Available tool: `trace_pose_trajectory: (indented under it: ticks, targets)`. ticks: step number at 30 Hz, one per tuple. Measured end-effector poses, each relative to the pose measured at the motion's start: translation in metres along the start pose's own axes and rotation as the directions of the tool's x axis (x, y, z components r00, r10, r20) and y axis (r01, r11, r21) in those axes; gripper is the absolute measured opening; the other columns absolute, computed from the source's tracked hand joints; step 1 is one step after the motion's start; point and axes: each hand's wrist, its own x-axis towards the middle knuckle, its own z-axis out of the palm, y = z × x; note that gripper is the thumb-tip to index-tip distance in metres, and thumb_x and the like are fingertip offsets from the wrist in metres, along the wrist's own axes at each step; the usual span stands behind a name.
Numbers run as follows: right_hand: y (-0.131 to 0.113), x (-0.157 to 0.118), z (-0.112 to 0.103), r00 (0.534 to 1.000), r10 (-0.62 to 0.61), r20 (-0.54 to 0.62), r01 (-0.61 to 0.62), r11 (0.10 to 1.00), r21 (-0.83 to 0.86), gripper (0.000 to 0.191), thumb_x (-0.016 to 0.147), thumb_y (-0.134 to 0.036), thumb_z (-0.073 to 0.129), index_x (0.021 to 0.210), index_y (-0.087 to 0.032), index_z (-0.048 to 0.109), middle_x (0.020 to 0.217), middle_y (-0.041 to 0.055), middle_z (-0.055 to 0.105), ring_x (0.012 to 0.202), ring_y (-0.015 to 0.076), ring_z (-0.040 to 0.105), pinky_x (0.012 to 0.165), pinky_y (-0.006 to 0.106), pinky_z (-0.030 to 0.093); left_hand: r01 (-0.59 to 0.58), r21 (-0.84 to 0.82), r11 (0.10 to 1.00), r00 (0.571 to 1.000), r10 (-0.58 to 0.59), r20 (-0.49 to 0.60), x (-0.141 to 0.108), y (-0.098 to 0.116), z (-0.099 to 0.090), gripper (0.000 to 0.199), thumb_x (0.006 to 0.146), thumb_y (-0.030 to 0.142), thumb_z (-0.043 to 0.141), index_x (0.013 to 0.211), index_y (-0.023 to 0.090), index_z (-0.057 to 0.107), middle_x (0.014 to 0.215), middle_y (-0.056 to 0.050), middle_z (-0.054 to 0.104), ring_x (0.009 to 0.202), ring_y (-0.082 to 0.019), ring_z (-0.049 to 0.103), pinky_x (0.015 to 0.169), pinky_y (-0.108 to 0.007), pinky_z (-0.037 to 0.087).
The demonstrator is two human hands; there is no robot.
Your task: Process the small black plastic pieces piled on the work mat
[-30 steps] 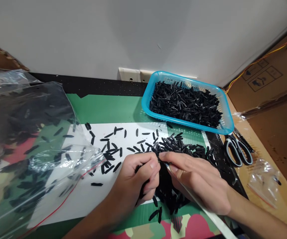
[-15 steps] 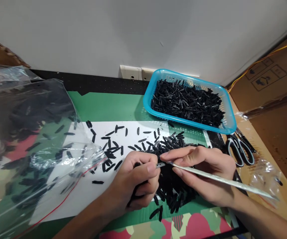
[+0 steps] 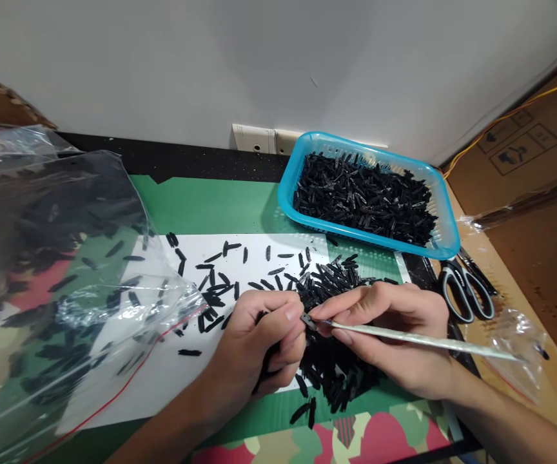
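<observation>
My left hand [image 3: 266,338] is closed, pinching a small black strip-shaped piece [image 3: 309,321] between thumb and forefinger; more black pieces show partly inside its curled fingers. My right hand [image 3: 397,325] grips a slender, pale stick-like tool [image 3: 428,343] like a pen. The tool's dark, narrow tip points left and meets or nearly meets the pinched piece; exact contact is too small to tell. Beneath both hands lies a heap of black pieces [image 3: 339,386], with scattered ones on white paper [image 3: 143,380].
Behind the hands, a blue plastic basket [image 3: 285,193] holds many similar pieces. A clear zip bag [image 3: 114,309] with black pieces spreads across the left. Scissors [image 3: 467,293] and a small clear bag [image 3: 515,335] lie at right, beside cardboard boxes [image 3: 539,212].
The black piece at my left fingertips now sits at a different angle, sloping down to the right. My right hand and tool have shifted slightly left, closer to it.
</observation>
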Motion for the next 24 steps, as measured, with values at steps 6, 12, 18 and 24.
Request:
trace_pose_trajectory:
  ticks: [6, 12, 18, 24]
  targets:
    - [-0.0005, 0.0011, -0.0021, 1.000, 0.011, 0.014, -0.011, 1.000, -0.001, 0.021, 0.090, 0.000, 0.081, 0.093, -0.020, 0.077, 0.108, 0.0079, 0.089, 0.092, 0.0213, 0.089, 0.082, 0.028, 0.074, 0.005, 0.021, 1.000, 1.000, -0.005, 0.005, -0.0015, -0.0004, -0.0001, 0.058, 0.092, 0.056, 0.078, 0.061, 0.020, 0.044, 0.046, 0.010, 0.036, 0.033, -0.003, 0.031, 0.033, -0.012, 0.019]
    - [-0.0011, 0.0010, -0.0033, 1.000, -0.006, 0.029, 0.007, 0.999, -0.052, 0.021, 0.089, -0.001, 0.082, 0.095, -0.021, 0.078, 0.108, 0.0075, 0.089, 0.092, 0.0212, 0.088, 0.083, 0.027, 0.074, 0.006, 0.029, 1.000, 1.000, -0.006, -0.008, -0.0012, 0.0000, 0.0006, 0.059, 0.092, 0.055, 0.077, 0.060, 0.021, 0.042, 0.046, 0.010, 0.035, 0.033, -0.003, 0.030, 0.033, -0.012, 0.018]
    - [-0.0014, 0.0005, -0.0048, 0.998, -0.030, 0.046, 0.034, 0.994, -0.107, 0.020, 0.092, -0.003, 0.079, 0.097, -0.023, 0.078, 0.109, 0.0068, 0.089, 0.092, 0.0230, 0.089, 0.082, 0.030, 0.075, -0.003, 0.033, 0.999, 1.000, 0.004, -0.020, -0.0014, -0.0001, 0.0008, 0.058, 0.093, 0.052, 0.076, 0.059, 0.021, 0.042, 0.046, 0.010, 0.034, 0.033, -0.004, 0.031, 0.033, -0.012, 0.019]
    - [0.0039, -0.0079, -0.0011, 0.989, -0.135, 0.054, 0.145, 0.948, -0.282, 0.021, 0.093, -0.005, 0.077, 0.099, -0.025, 0.074, 0.117, 0.0082, 0.088, 0.095, 0.0249, 0.088, 0.078, 0.032, 0.076, 0.024, 0.014, 1.000, 1.000, -0.024, -0.009, -0.0007, -0.0016, 0.0005, 0.054, 0.093, 0.050, 0.074, 0.060, 0.021, 0.043, 0.046, 0.009, 0.036, 0.032, -0.003, 0.030, 0.032, -0.012, 0.018]
